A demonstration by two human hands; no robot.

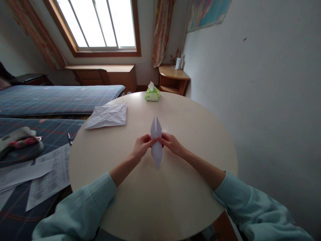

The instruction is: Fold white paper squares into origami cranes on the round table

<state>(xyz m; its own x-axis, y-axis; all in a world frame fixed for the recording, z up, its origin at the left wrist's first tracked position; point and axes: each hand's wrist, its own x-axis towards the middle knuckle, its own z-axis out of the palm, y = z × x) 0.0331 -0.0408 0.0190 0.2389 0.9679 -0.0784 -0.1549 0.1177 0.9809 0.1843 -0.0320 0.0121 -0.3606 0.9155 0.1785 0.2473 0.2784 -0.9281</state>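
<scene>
A narrow piece of folded white paper (156, 155) is held upright between both hands above the round table. Its lower end comes to one point, and its upper end splits into two pointed flaps. My left hand (142, 145) pinches it from the left with thumb and fingers. From the right, my right hand (172, 143) grips it at the same height, the thumbs almost meeting across its front. Some fingers are hidden behind the paper.
The round cream table (195, 134) stands against the right wall. On it lie creased white sheets (109, 115) at the back left and a green tissue pack (152, 95) at the far edge. Printed papers (51, 174) and a pen (69, 138) rest on the plaid bed to the left.
</scene>
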